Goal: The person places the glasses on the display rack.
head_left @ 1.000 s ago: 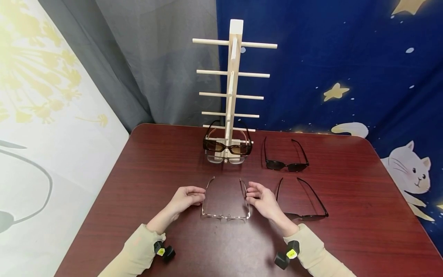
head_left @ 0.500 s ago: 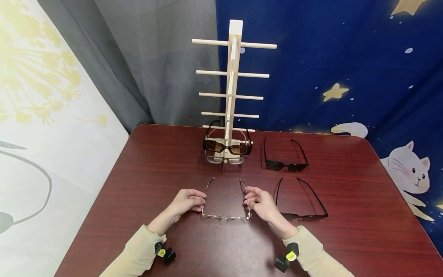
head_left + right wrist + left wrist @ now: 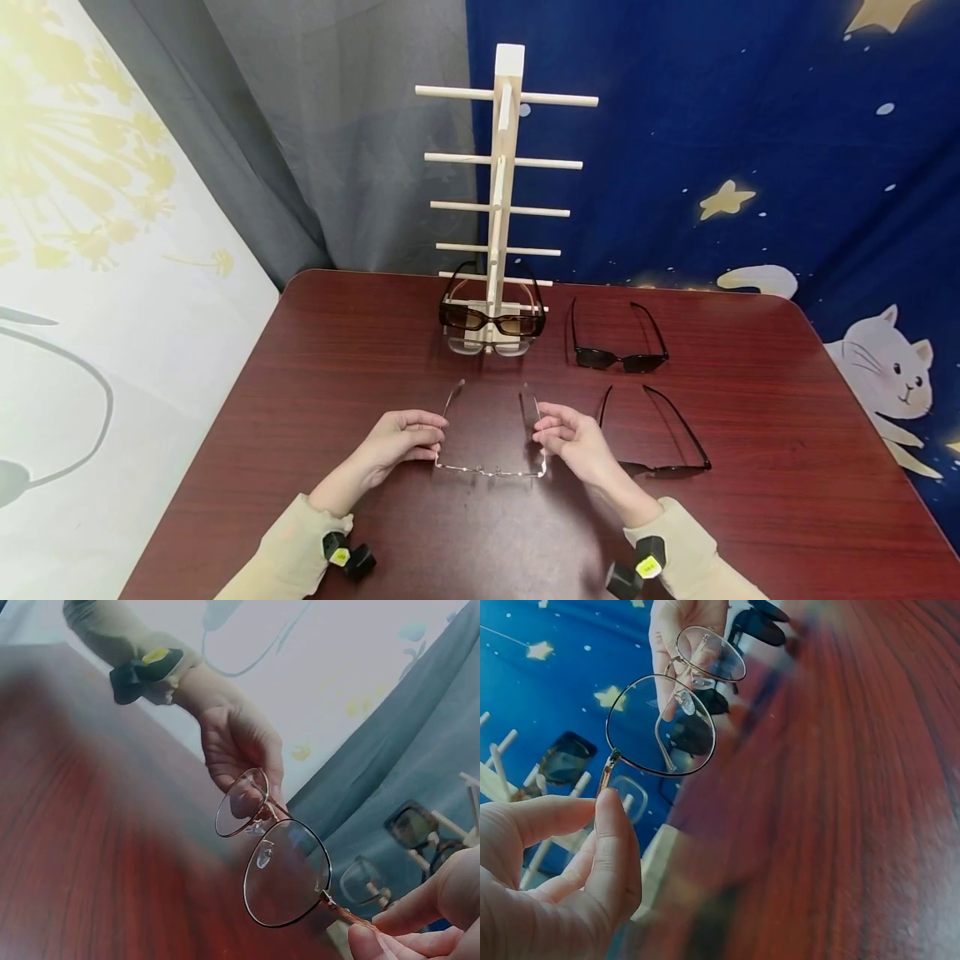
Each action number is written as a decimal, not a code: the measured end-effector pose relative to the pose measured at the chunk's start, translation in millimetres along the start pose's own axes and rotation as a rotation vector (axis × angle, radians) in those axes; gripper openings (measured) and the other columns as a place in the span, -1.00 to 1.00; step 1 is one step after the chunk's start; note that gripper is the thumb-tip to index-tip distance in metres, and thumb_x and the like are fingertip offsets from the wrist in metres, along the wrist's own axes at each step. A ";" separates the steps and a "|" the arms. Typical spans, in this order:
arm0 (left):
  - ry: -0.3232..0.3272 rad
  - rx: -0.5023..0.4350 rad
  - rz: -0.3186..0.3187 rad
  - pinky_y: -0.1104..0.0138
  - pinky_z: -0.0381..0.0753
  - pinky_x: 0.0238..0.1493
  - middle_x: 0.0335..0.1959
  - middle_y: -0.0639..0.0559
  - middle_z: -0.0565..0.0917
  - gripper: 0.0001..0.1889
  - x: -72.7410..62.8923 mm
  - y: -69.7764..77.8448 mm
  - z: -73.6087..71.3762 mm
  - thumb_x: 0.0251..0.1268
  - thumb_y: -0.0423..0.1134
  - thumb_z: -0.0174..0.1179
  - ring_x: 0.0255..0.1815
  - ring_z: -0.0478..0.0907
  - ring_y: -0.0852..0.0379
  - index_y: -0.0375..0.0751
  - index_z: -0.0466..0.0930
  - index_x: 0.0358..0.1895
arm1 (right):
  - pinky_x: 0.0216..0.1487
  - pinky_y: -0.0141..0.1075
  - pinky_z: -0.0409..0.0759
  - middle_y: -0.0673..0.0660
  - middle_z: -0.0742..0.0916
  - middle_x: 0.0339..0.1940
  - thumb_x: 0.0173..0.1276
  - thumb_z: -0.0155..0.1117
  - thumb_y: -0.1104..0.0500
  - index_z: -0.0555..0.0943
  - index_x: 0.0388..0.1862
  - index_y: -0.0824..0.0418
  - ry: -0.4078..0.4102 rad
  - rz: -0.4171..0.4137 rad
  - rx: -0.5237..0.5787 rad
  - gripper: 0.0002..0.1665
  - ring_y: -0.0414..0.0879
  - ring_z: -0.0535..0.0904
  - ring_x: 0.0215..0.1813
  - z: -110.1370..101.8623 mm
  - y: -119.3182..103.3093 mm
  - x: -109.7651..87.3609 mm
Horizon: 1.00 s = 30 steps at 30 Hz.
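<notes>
A pair of thin metal-rimmed eyeglasses [image 3: 517,475] with clear round lenses [image 3: 660,727] is stretched between the two hands, its arms unfolded and pointing toward the rack. At the left temple, near the hinge, my left hand [image 3: 401,440] pinches it between thumb and fingers. My right hand [image 3: 576,442] pinches the other temple the same way, as the right wrist view shows, with the lens [image 3: 285,874] just beyond the fingertips. The front of the glasses faces my body, and in both wrist views they are up off the tabletop.
A wooden peg rack [image 3: 504,167] stands at the back; tortoiseshell sunglasses [image 3: 491,321] and clear-lensed glasses [image 3: 468,345] hang on its lower pegs. Black sunglasses [image 3: 622,360] lie right of it. Another black pair [image 3: 678,472] lies nearer, partly behind my right hand. The table [image 3: 315,350] is dark red wood.
Both hands have closed more firmly on the temples. The eyeglasses have risen slightly and spread a little, and my right hand and wrist have shifted slightly right.
</notes>
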<state>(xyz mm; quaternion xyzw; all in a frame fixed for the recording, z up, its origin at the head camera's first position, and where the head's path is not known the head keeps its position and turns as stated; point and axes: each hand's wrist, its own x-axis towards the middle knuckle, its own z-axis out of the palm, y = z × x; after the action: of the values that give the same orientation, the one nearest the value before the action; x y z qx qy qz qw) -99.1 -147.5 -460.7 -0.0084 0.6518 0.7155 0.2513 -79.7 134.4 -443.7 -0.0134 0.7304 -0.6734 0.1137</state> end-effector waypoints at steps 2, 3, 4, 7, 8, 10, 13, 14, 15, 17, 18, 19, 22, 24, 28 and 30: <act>-0.003 -0.010 0.012 0.40 0.64 -0.35 -0.41 -0.05 0.64 -0.60 -2.1 3.4 1.8 0.16 -0.49 0.13 -0.46 0.58 0.23 -0.73 0.35 0.03 | -0.34 -0.42 0.60 0.42 0.58 -0.21 0.21 0.08 0.57 0.31 0.19 0.63 -0.003 -0.003 0.019 -0.47 -0.12 0.63 -0.25 -1.6 -5.1 -1.9; -0.006 -0.016 0.018 0.41 0.64 -0.35 -0.41 -0.04 0.64 -0.59 -3.2 5.2 2.5 0.16 -0.49 0.13 -0.46 0.58 0.23 -0.73 0.35 0.04 | -0.34 -0.41 0.60 0.41 0.58 -0.21 0.21 0.08 0.57 0.31 0.19 0.63 -0.002 -0.003 0.027 -0.47 -0.13 0.63 -0.25 -2.4 -7.8 -2.8; -0.010 -0.020 0.026 0.41 0.64 -0.35 -0.41 -0.03 0.64 -0.59 -4.6 7.3 3.2 0.17 -0.49 0.13 -0.46 0.58 0.24 -0.73 0.35 0.04 | -0.33 -0.41 0.61 0.40 0.58 -0.21 0.21 0.08 0.57 0.31 0.20 0.62 -0.001 0.000 0.038 -0.47 -0.14 0.63 -0.25 -3.1 -10.7 -3.7; -0.018 -0.034 0.049 0.42 0.64 -0.34 -0.43 0.00 0.65 -0.61 -8.7 14.0 5.2 0.17 -0.50 0.14 -0.46 0.58 0.24 -0.73 0.36 0.02 | -0.30 -0.39 0.62 0.37 0.58 -0.21 0.21 0.09 0.57 0.31 0.21 0.60 -0.007 -0.001 0.059 -0.46 -0.11 0.63 -0.22 -5.3 -19.6 -6.2; -0.020 -0.039 0.057 0.42 0.64 -0.34 -0.43 0.01 0.65 -0.62 -10.4 16.6 5.9 0.17 -0.50 0.15 -0.46 0.58 0.24 -0.72 0.37 0.02 | -0.29 -0.39 0.62 0.37 0.58 -0.21 0.21 0.09 0.57 0.31 0.21 0.60 -0.010 -0.004 0.065 -0.46 -0.11 0.63 -0.22 -6.0 -22.6 -6.9; -0.022 -0.046 0.073 0.42 0.64 -0.34 -0.44 0.02 0.65 -0.63 -13.5 22.1 7.2 0.17 -0.50 0.15 -0.46 0.58 0.24 -0.70 0.39 0.00 | -0.28 -0.38 0.63 0.34 0.58 -0.21 0.22 0.08 0.58 0.31 0.22 0.59 -0.016 -0.017 0.079 -0.46 -0.11 0.63 -0.21 -7.6 -28.2 -8.2; -0.022 -0.055 0.092 0.42 0.64 -0.34 -0.45 0.04 0.65 -0.69 -16.7 30.6 8.8 0.17 -0.51 0.16 -0.46 0.59 0.24 -0.63 0.46 -0.03 | -0.29 -0.39 0.62 0.27 0.59 -0.23 0.21 0.06 0.59 0.30 0.21 0.60 -0.024 -0.046 0.103 -0.46 -0.13 0.64 -0.22 -10.1 -35.4 -7.8; -0.020 -0.057 0.096 0.42 0.64 -0.33 -0.45 0.05 0.65 -0.69 -17.0 33.3 9.3 0.18 -0.51 0.15 -0.45 0.59 0.24 -0.64 0.45 -0.03 | -0.29 -0.39 0.62 0.23 0.60 -0.24 0.21 0.06 0.59 0.30 0.21 0.60 -0.026 -0.055 0.108 -0.46 -0.16 0.63 -0.23 -10.8 -37.6 -7.0; -0.019 -0.059 0.100 0.42 0.64 -0.33 -0.45 0.05 0.65 -0.69 -17.1 35.8 9.4 0.18 -0.51 0.15 -0.45 0.59 0.24 -0.64 0.45 -0.03 | -0.30 -0.40 0.62 0.20 0.60 -0.25 0.20 0.05 0.60 0.30 0.21 0.60 -0.027 -0.064 0.115 -0.45 -0.17 0.64 -0.23 -11.3 -40.1 -6.2; -0.012 -0.066 0.105 0.42 0.64 -0.33 -0.44 0.04 0.65 -0.71 -17.6 41.1 9.7 0.18 -0.52 0.16 -0.45 0.60 0.23 -0.61 0.47 -0.03 | -0.31 -0.41 0.62 0.14 0.61 -0.27 0.20 0.06 0.60 0.30 0.22 0.59 -0.031 -0.077 0.127 -0.45 -0.19 0.64 -0.23 -12.1 -45.1 -4.2; -0.008 -0.069 0.107 0.42 0.64 -0.32 -0.44 0.03 0.65 -0.71 -18.0 43.9 9.9 0.18 -0.52 0.15 -0.45 0.60 0.23 -0.61 0.48 -0.03 | -0.31 -0.41 0.62 0.11 0.61 -0.27 0.20 0.07 0.60 0.30 0.22 0.59 -0.031 -0.083 0.129 -0.45 -0.20 0.64 -0.23 -12.4 -47.8 -3.3; -0.004 -0.071 0.109 0.41 0.64 -0.32 -0.44 0.03 0.65 -0.73 -18.3 46.4 10.1 0.18 -0.52 0.16 -0.45 0.61 0.22 -0.58 0.50 -0.05 | -0.30 -0.41 0.62 0.11 0.61 -0.27 0.20 0.07 0.59 0.30 0.22 0.59 -0.032 -0.093 0.126 -0.44 -0.20 0.64 -0.23 -12.7 -50.6 -2.8; 0.007 -0.071 0.122 0.40 0.65 -0.31 -0.43 0.02 0.65 -0.73 -21.0 55.7 11.5 0.17 -0.53 0.15 -0.45 0.61 0.21 -0.56 0.51 -0.05 | -0.30 -0.40 0.62 0.11 0.61 -0.27 0.20 0.11 0.57 0.30 0.21 0.59 -0.039 -0.124 0.127 -0.44 -0.19 0.64 -0.22 -14.1 -60.0 -2.2; 0.011 -0.070 0.137 0.40 0.65 -0.32 -0.43 0.02 0.65 -0.72 -22.4 62.9 12.7 0.17 -0.54 0.14 -0.46 0.61 0.20 -0.58 0.49 -0.03 | -0.29 -0.39 0.62 0.10 0.62 -0.27 0.20 0.13 0.56 0.30 0.21 0.60 -0.041 -0.143 0.123 -0.44 -0.19 0.64 -0.21 -15.5 -66.3 -1.3; 0.012 -0.081 0.173 0.41 0.65 -0.34 -0.44 0.02 0.65 -0.68 -23.0 79.5 15.3 0.17 -0.56 0.12 -0.48 0.60 0.21 -0.62 0.44 0.01 | -0.27 -0.40 0.63 0.06 0.63 -0.27 0.21 0.14 0.55 0.31 0.22 0.57 -0.030 -0.165 0.114 -0.44 -0.20 0.64 -0.21 -18.8 -78.8 2.5; 0.010 -0.091 0.190 0.41 0.64 -0.35 -0.44 0.01 0.65 -0.71 -21.8 88.0 16.5 0.17 -0.57 0.12 -0.49 0.60 0.21 -0.56 0.48 -0.01 | -0.26 -0.40 0.63 0.04 0.63 -0.28 0.22 0.14 0.54 0.31 0.23 0.55 -0.021 -0.174 0.115 -0.43 -0.18 0.65 -0.20 -20.7 -85.1 5.0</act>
<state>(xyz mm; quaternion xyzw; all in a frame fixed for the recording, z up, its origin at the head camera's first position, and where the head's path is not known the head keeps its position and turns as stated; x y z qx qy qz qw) -107.4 -141.8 -369.2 0.0383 0.6179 0.7648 0.1784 -99.8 146.0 -359.0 -0.0772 0.6852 -0.7215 0.0633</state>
